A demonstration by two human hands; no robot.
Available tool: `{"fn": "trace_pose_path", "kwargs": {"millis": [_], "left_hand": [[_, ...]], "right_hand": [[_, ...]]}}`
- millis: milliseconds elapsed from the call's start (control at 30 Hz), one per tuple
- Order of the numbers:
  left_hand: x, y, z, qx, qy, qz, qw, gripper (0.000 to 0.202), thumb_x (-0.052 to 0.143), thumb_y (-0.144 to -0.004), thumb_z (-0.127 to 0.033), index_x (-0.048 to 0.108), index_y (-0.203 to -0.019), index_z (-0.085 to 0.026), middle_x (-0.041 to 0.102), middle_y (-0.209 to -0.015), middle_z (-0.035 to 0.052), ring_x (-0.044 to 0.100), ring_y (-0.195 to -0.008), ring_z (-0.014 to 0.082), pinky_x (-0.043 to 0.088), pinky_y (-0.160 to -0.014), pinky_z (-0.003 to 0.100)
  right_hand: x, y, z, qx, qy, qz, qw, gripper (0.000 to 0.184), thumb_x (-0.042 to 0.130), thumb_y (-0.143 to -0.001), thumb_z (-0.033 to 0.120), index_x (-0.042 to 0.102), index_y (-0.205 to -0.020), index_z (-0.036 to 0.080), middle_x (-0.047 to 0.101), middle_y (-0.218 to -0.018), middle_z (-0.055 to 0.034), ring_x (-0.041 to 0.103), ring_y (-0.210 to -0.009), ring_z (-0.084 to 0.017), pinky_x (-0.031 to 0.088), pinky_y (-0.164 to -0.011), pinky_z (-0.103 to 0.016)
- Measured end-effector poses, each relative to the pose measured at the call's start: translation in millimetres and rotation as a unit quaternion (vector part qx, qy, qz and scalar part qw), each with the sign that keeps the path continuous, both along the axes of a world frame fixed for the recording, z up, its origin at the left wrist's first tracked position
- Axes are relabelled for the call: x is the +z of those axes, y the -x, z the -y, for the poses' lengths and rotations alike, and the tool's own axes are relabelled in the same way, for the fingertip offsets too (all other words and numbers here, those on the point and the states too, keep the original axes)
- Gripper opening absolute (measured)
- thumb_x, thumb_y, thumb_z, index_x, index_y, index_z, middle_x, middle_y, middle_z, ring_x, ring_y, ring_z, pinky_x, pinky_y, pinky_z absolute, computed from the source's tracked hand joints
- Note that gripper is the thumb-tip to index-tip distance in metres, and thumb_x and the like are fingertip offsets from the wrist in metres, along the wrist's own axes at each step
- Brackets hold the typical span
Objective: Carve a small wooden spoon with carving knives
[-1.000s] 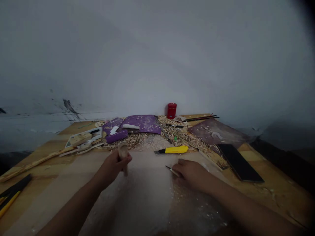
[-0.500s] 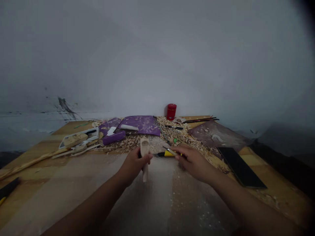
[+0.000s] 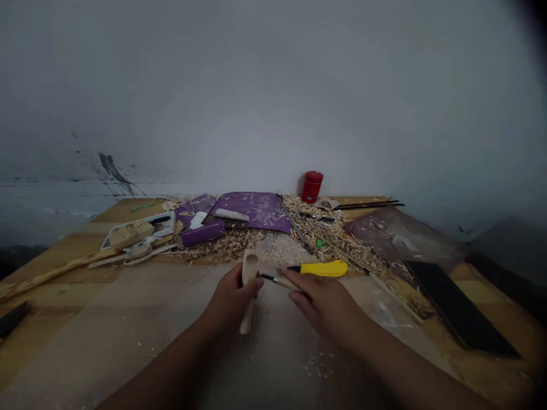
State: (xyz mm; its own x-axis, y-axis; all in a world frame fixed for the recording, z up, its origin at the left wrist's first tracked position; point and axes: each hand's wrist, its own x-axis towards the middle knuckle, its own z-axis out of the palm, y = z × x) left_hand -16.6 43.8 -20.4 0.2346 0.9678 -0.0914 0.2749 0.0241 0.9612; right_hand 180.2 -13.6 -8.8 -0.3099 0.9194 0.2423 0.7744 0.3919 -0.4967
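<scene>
My left hand is closed around a pale wooden spoon blank, held roughly upright with a round hollow in its wide top end. The narrow handle of the blank sticks out below the fingers. In my right hand is a carving gouge with a light wooden handle and a dark metal shank. Its tip points left, close to the blank and my left thumb; I cannot tell whether they touch. Just beyond my right hand lies a yellow utility knife on the table.
Wood shavings cover the back of the table. Purple sheets, a white tray and wood pieces lie at the back left. A red canister stands by the wall. A black flat board lies at right.
The gouge has come left and down and now points toward the blank. The yellow knife, partly covered by my right hand before, shows more fully. The whole view has shifted slightly.
</scene>
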Motion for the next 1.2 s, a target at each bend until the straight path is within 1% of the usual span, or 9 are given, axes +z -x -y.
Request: {"fn": "trace_pose_path", "kwargs": {"millis": [133, 267, 367, 433, 600, 767, 900, 1033, 1200], "left_hand": [[8.2, 8, 2, -0.015, -0.018, -0.048, 0.999, 0.019, 0.062, -0.066, -0.031, 0.06, -0.079, -0.018, 0.059, -0.065, 0.0, 0.052, -0.059, 0.0171, 0.038, -0.055, 0.026], [6.0, 10, 3, -0.045, -0.034, -0.052, 0.997, 0.021, 0.061, -0.067, -0.03, 0.061, -0.085, -0.02, 0.065, -0.078, 0.0024, 0.056, -0.071, 0.0206, 0.041, -0.062, 0.027], [2.7, 8, 4, -0.066, -0.048, -0.071, 0.994, 0.024, 0.062, -0.066, -0.029, 0.062, -0.088, -0.021, 0.067, -0.083, 0.0022, 0.057, -0.077, 0.0221, 0.041, -0.068, 0.028], [1.9, 6, 5, -0.068, -0.053, -0.078, 0.993, 0.022, 0.062, -0.065, -0.028, 0.062, -0.086, -0.021, 0.066, -0.08, 0.002, 0.056, -0.075, 0.0215, 0.041, -0.066, 0.027], [5.5, 5, 10, -0.054, -0.054, -0.082, 0.994, 0.012, 0.059, -0.066, -0.028, 0.057, -0.076, -0.021, 0.06, -0.068, -0.0001, 0.051, -0.063, 0.0174, 0.037, -0.058, 0.025], [9.1, 6, 14, -0.069, -0.043, -0.055, 0.995, 0.008, 0.055, -0.066, -0.026, 0.055, -0.073, -0.021, 0.059, -0.067, 0.0003, 0.049, -0.061, 0.0166, 0.035, -0.055, 0.025], [8.0, 4, 19, -0.074, -0.068, -0.068, 0.993, 0.006, 0.052, -0.068, -0.024, 0.053, -0.073, -0.021, 0.057, -0.065, -0.0003, 0.048, -0.058, 0.0158, 0.034, -0.053, 0.025], [7.0, 0, 25, -0.041, -0.102, -0.093, 0.99, 0.003, 0.049, -0.068, -0.021, 0.049, -0.071, -0.021, 0.055, -0.065, -0.0009, 0.048, -0.058, 0.0155, 0.035, -0.053, 0.024], [8.1, -3, 30, 0.001, -0.112, -0.132, 0.985, 0.006, 0.046, -0.067, -0.016, 0.046, -0.071, -0.02, 0.052, -0.063, -0.002, 0.047, -0.057, 0.0146, 0.037, -0.053, 0.024]], "right_hand": [[-4.7, -3, 3, -0.011, -0.011, 0.0, 1.0, 0.037, 0.036, -0.091, 0.022, 0.049, -0.125, 0.015, 0.061, -0.101, -0.0121, 0.057, -0.089, -0.021, 0.046, -0.077, -0.034], [-5.2, -5, 8, -0.019, -0.059, 0.031, 0.998, 0.035, 0.038, -0.089, 0.02, 0.052, -0.121, 0.022, 0.061, -0.102, -0.0103, 0.056, -0.09, -0.022, 0.045, -0.077, -0.035], [-1.9, -5, 13, -0.031, -0.118, 0.093, 0.988, 0.033, 0.04, -0.088, 0.021, 0.056, -0.117, 0.025, 0.063, -0.097, -0.0086, 0.058, -0.083, -0.023, 0.045, -0.069, -0.034], [1.5, -5, 16, -0.027, -0.135, 0.128, 0.982, 0.032, 0.04, -0.088, 0.022, 0.058, -0.114, 0.025, 0.064, -0.091, -0.0085, 0.058, -0.075, -0.023, 0.044, -0.062, -0.033], [9.0, 1, 25, 0.027, -0.089, 0.142, 0.986, 0.034, 0.042, -0.088, 0.025, 0.052, -0.12, 0.025, 0.06, -0.069, -0.0031, 0.053, -0.054, -0.018, 0.036, -0.05, -0.03], [14.1, 5, 31, 0.051, -0.04, 0.08, 0.995, 0.042, 0.041, -0.087, 0.02, 0.042, -0.129, 0.028, 0.061, -0.067, -0.0013, 0.054, -0.053, -0.017, 0.034, -0.048, -0.029], [17.3, 6, 33, 0.064, -0.027, 0.042, 0.997, 0.047, 0.041, -0.085, 0.017, 0.039, -0.131, 0.03, 0.063, -0.066, -0.0009, 0.056, -0.053, -0.017, 0.034, -0.048, -0.028], [16.7, 11, 36, 0.06, -0.054, 0.059, 0.995, 0.045, 0.039, -0.082, 0.012, 0.045, -0.126, 0.023, 0.063, -0.062, -0.0004, 0.055, -0.05, -0.015, 0.034, -0.047, -0.026], [9.7, 21, 41, 0.053, -0.138, 0.09, 0.985, 0.045, 0.035, -0.077, 0.007, 0.043, -0.122, 0.009, 0.06, -0.059, -0.0016, 0.053, -0.048, -0.016, 0.032, -0.046, -0.027]]}}
